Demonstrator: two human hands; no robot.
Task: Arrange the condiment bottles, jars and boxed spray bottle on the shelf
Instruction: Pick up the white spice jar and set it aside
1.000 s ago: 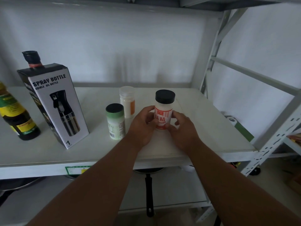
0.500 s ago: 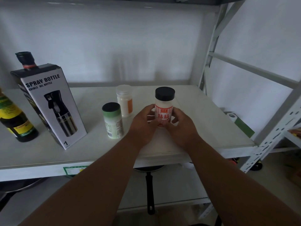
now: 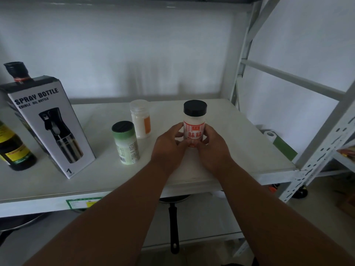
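A white jar with a black cap and a red label (image 3: 194,121) stands upright on the white shelf (image 3: 240,143). My left hand (image 3: 168,145) and my right hand (image 3: 213,148) both grip its lower part from either side. To the left stand a green-banded jar with a black lid (image 3: 125,143) and, behind it, a white jar with an orange label (image 3: 140,119). The boxed spray bottle (image 3: 49,127) stands upright further left. A dark bottle with a black cap (image 3: 16,72) rises behind the box. A dark bottle with a yellow label (image 3: 13,148) sits at the left edge.
A white wall closes the back of the shelf. The metal upright and braces of the rack (image 3: 315,162) stand at the right. On the lower shelf lies a black frying pan (image 3: 173,217) with its handle toward me. A green and white item (image 3: 278,143) lies beyond the right edge.
The red-labelled jar has turned between my hands so that its label faces me more squarely. Both hands stay round it at the same spot on the shelf.
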